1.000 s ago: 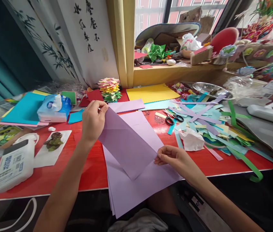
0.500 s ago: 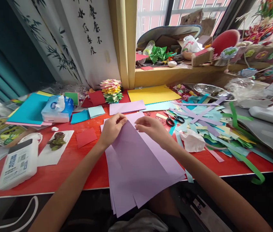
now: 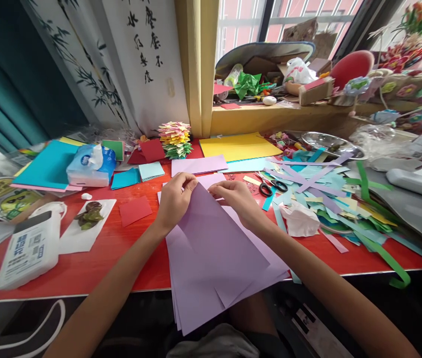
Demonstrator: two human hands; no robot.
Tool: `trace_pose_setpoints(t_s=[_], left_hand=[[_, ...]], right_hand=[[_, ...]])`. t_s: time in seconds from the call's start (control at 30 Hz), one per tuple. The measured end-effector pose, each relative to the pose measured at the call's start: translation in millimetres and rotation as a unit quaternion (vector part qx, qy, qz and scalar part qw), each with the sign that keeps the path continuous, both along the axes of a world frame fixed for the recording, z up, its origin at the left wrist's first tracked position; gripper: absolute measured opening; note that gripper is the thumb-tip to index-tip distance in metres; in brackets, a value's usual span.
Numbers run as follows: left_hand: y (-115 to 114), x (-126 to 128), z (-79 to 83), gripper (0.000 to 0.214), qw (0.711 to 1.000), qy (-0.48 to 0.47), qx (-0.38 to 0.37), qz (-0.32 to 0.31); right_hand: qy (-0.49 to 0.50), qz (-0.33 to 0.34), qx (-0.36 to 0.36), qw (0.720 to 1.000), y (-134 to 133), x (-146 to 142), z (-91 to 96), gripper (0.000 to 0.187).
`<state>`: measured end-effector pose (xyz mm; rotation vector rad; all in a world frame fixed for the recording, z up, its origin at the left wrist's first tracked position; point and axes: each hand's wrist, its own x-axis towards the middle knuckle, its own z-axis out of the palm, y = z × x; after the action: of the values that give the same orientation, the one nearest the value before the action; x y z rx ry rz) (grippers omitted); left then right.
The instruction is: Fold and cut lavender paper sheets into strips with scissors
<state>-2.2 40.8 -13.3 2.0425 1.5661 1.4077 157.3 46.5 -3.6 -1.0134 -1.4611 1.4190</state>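
Observation:
A lilac paper sheet point(image 3: 218, 243) lies folded over on a stack of lilac sheets point(image 3: 192, 303) that overhangs the front edge of the red table point(image 3: 84, 268). My left hand point(image 3: 175, 199) pinches the sheet's far corner, fingers closed on it. My right hand point(image 3: 235, 199) pinches the same far edge just to the right, so the two hands nearly meet at the top of the fold.
Black-handled scissors point(image 3: 270, 186) and a crumpled white tissue point(image 3: 300, 219) lie right of my hands, beside a heap of paper strips point(image 3: 330, 194). A tissue pack point(image 3: 91, 166), a white wipes box point(image 3: 28, 248), a red square point(image 3: 134, 210) and a yellow sheet point(image 3: 239, 145) lie around.
My right hand rose from the sheet's near right corner to the far edge beside my left hand, folding the lilac sheet over. My left hand came down and inward to meet it.

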Motion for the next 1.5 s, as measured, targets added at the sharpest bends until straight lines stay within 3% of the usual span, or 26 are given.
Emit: trace_pose_setpoints(t_s=[0.4, 0.6, 0.93, 1.17, 1.5], left_hand=[[-4.5, 6.6, -1.0, 0.017, 1.000, 0.004, -0.001, -0.012], [-6.4, 7.6, 0.2, 0.016, 1.000, 0.009, 0.013, 0.000], [-5.9, 4.3, 1.7, 0.013, 0.998, 0.035, 0.049, 0.005], [-4.4, 0.1, 4.7, 0.014, 0.996, 0.038, 0.070, 0.031], [-0.5, -7.9, 8.9, 0.016, 0.992, 0.048, 0.103, 0.055]], right_hand=[[-0.026, -0.020, 0.089, 0.996, 13.8, -11.5, -7.8, 0.018], [-0.034, -0.007, 0.089, 0.995, 10.7, -9.4, -4.9, 0.019], [-0.029, -0.004, 0.062, 0.998, 0.3, -5.4, -3.8, 0.022], [-0.029, -0.004, 0.007, 1.000, -12.9, 1.7, -2.5, 0.019], [-0.031, 0.005, -0.027, 0.999, -23.5, 11.6, -18.7, 0.021]])
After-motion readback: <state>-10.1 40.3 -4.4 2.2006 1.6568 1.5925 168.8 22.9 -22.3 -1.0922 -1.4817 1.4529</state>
